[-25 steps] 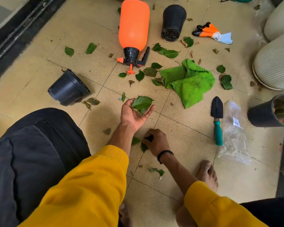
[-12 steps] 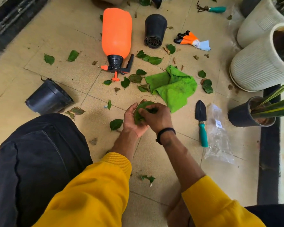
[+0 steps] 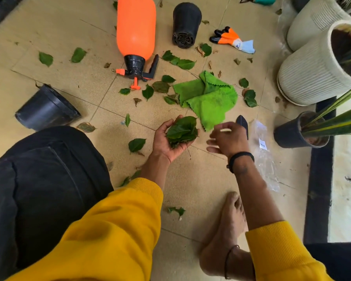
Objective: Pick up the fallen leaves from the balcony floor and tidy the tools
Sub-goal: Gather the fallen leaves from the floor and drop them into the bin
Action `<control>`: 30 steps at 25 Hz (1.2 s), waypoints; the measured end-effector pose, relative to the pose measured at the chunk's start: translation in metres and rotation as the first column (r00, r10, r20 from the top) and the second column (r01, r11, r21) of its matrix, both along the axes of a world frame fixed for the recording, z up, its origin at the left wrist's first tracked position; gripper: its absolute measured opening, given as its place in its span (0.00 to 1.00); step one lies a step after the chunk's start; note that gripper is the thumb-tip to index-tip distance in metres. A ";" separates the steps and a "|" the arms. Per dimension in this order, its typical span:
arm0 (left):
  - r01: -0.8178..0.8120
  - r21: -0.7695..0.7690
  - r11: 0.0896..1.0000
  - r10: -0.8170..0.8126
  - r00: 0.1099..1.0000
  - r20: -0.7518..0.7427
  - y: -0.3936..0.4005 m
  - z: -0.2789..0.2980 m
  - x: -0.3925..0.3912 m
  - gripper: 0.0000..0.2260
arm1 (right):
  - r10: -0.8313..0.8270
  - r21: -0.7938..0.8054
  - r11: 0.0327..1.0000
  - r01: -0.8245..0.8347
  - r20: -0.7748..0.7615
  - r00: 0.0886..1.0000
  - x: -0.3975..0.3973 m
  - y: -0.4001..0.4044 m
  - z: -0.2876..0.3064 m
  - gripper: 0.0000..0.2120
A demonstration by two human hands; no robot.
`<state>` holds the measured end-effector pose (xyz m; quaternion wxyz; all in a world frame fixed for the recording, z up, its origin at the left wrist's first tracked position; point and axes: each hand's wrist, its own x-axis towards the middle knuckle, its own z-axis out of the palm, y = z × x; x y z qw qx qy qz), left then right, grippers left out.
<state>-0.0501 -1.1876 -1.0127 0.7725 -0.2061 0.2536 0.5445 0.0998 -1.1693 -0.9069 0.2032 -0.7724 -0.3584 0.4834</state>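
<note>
Leaves (image 3: 182, 131), a green bundle, lie in the cupped left hand (image 3: 171, 136), fingers curled loosely beneath them. Many more scatter the balcony floor (image 3: 190, 179). The right hand (image 3: 228, 138) hovers beside it, blurred, fingers loosely spread and apparently holding nothing. Tilting the palm could spill the loose pile (nothing pins it down). A trowel (image 3: 242, 123) hides mostly behind the right hand.

A home balcony used for potted plants, beige tiled floor (image 3: 190, 189) strewn with fallen leaves (image 3: 179, 61), ribbed cream planters (image 3: 304, 78) at far right, black nursery pots (image 3: 185, 23) tipped over, orange pressure sprayer (image 3: 136, 27), gardening gloves (image 3: 231, 39), green cloth (image 3: 211, 98), dark door track (image 3: 0, 9) at far left.
</note>
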 end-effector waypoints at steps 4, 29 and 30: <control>-0.039 -0.004 0.999 0.039 0.999 0.030 -0.002 -0.001 -0.004 0.13 | 0.518 -0.650 0.666 -0.367 0.048 0.854 0.013 -0.076 -0.047 0.34; -0.386 -0.084 0.919 0.370 0.915 -0.158 0.020 0.082 -0.094 0.15 | 0.583 0.110 0.806 -0.582 0.030 0.812 -0.130 0.071 0.087 0.05; -0.376 -0.064 0.925 0.362 0.919 -0.156 0.026 0.092 -0.093 0.14 | 0.679 0.087 0.720 -0.688 0.119 0.725 -0.143 0.078 0.104 0.05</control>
